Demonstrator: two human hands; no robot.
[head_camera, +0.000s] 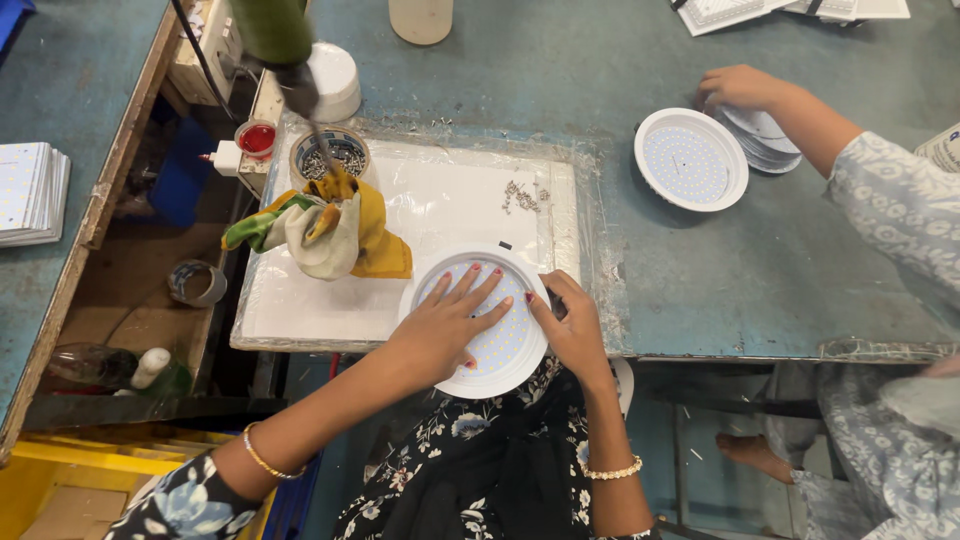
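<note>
A round white light fitting (500, 352) with a dotted LED disc inside lies at the near edge of a white work board (420, 215). My left hand (447, 320) lies flat on the disc, fingers spread. My right hand (572, 325) grips the fitting's right rim. A small heap of screws (522, 196) sits on the board beyond it.
A cloth-wrapped tool (325, 225) hangs over the board's left part, next to a cup of screws (330, 153) and a red-filled cap (256, 139). Another person's hand (738, 88) rests on stacked discs beside a second fitting (690, 160). White panels (30, 192) are stacked far left.
</note>
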